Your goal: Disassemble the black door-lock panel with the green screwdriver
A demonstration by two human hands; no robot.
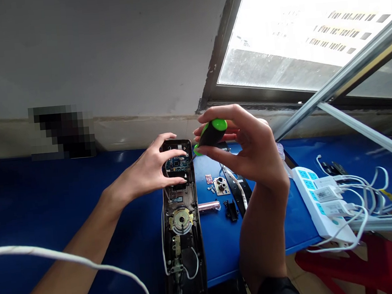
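Observation:
A long opened door-lock body (182,229) lies lengthwise on the blue table (51,208), its circuit board and brass round part exposed. My left hand (150,168) rests on the lock's far end, fingers spread over the blue circuit board (177,163). My right hand (246,147) pinches a screwdriver (211,134) with a black and green handle, its tip angled down toward the board's right edge.
Small removed parts, a little board (221,185), a pinkish metal bar (209,205) and a black strip (236,191) lie right of the lock. A white power strip (317,203) with several plugged chargers sits at the right. A white cable (72,261) crosses the lower left. Wall and window behind.

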